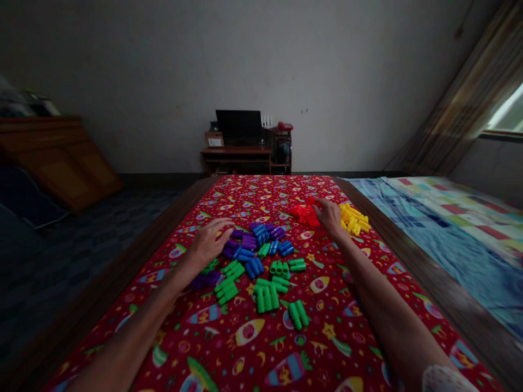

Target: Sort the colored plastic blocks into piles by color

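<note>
My left hand point(210, 239) hovers at the left edge of a mixed group of plastic tube-shaped building pieces, thumb apart from the fingers, holding nothing I can see. Close to it are purple pieces point(248, 241) and blue pieces point(254, 267). Green pieces point(267, 296) lie nearer to me, joined in short rows. At the far right, my right hand point(328, 215) reaches over a pile of red pieces point(301, 213), its fingertips closed on a red piece point(311, 201) at the pile's back. Yellow pieces point(354, 219) form a separate pile just right of that hand, which partly hides it.
A red rocket-print cloth point(281, 375) covers the long table, with a dark wooden edge point(368, 218) along its right side. A bed with a blue sheet point(408, 234) adjoins on the right. A desk with a monitor point(239, 128) stands by the far wall, a wooden cabinet point(61, 163) at left.
</note>
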The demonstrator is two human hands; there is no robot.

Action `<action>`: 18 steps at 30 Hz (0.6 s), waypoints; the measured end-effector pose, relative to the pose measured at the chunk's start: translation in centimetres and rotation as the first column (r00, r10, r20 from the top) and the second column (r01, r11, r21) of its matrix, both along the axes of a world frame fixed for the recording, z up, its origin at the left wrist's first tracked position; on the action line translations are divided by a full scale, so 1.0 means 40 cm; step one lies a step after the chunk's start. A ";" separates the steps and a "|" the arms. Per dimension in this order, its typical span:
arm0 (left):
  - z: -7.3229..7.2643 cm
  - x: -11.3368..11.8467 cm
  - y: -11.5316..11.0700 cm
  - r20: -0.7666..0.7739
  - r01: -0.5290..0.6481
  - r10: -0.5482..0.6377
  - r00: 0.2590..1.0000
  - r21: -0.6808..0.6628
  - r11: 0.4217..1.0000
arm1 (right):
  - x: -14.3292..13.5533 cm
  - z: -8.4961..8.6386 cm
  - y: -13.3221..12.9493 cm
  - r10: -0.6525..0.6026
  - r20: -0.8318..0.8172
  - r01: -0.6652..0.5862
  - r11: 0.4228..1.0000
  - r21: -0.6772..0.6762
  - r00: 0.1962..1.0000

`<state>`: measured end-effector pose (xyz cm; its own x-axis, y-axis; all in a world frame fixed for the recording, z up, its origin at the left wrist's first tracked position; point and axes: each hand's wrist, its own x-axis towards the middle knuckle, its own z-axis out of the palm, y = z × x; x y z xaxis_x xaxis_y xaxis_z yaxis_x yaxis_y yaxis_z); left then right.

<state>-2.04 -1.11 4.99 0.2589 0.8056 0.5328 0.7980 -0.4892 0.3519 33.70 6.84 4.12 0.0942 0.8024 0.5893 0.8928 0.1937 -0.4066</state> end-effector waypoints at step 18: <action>-0.119 0.017 0.015 0.099 0.072 -0.037 0.994 -0.373 0.925 | -0.241 -0.071 -0.054 0.665 -0.093 -0.663 0.702 -0.259 0.741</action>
<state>-1.35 -0.53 0.22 0.2737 0.9370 0.2170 0.7310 -0.3493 0.5863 24.06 4.67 1.29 -0.5253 0.7755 0.3503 0.5765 0.6271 -0.5239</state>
